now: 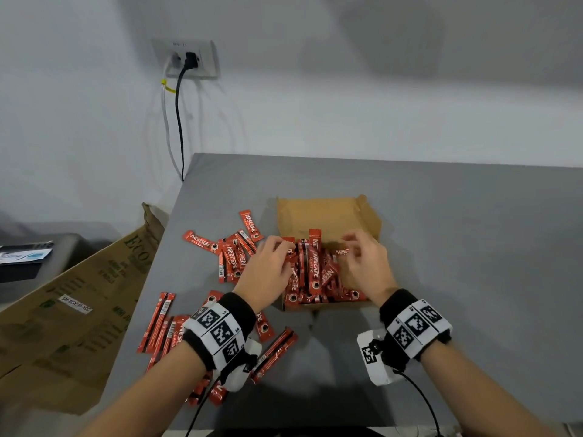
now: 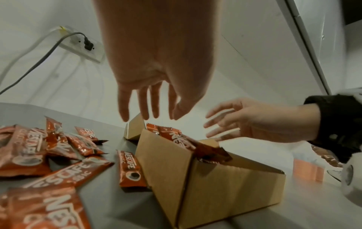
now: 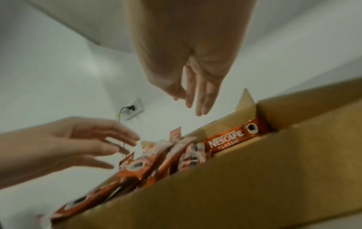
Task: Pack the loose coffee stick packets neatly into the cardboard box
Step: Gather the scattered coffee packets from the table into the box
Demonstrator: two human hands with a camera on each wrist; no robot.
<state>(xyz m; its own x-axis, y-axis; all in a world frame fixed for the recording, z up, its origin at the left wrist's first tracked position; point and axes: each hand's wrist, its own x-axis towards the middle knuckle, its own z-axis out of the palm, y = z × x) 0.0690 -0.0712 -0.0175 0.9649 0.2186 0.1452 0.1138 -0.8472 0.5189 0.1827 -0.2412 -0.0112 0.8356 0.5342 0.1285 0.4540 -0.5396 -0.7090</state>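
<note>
An open cardboard box (image 1: 328,216) sits mid-table, crammed with red coffee stick packets (image 1: 314,269) lying at mixed angles. Both hands hover just above it. My left hand (image 1: 268,266) is over the box's left side, fingers straight and spread (image 2: 145,106), holding nothing. My right hand (image 1: 362,263) is over the right side, fingers extended (image 3: 195,96), also empty. In the right wrist view a packet (image 3: 231,140) lies along the box's far wall (image 3: 274,178). Loose packets (image 1: 235,247) lie scattered left of the box, with more (image 1: 164,323) near my left wrist.
The grey table (image 1: 473,231) ends at the left, where a large flattened carton (image 1: 63,310) leans. A wall socket with a black cable (image 1: 179,121) is behind. The box's lid flap (image 1: 367,212) stands up at the back right.
</note>
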